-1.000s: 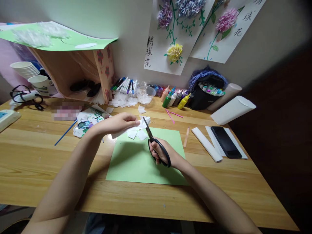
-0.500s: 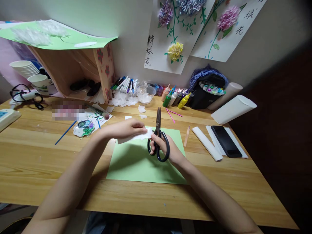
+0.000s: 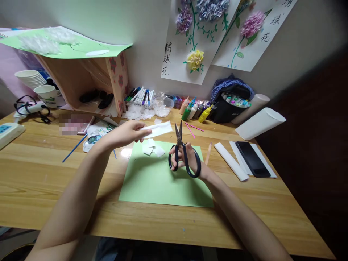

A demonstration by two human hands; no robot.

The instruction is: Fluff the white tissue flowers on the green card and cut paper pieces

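Observation:
In my left hand (image 3: 129,133) I pinch a folded strip of white paper (image 3: 161,129), its free end pointing right. My right hand (image 3: 189,157) has its fingers in the black handles of a pair of scissors (image 3: 178,141). The blades point up and stand slightly apart, just right of the strip and not touching it. Below both hands lies a sheet of green paper (image 3: 163,185). Several small white paper pieces (image 3: 153,149) rest on its upper left part, under the strip.
Paint bottles (image 3: 190,110), markers (image 3: 141,96) and a clear bowl (image 3: 163,106) line the back. A pencil (image 3: 208,153), a white paper roll (image 3: 231,161) and a phone (image 3: 252,158) lie at right. A paint palette (image 3: 91,144) and a brush (image 3: 74,147) are at left.
My left hand has moved left and up with the strip, away from the scissors. The blades have opened slightly as my right hand shifted right. White pieces now show on the green sheet.

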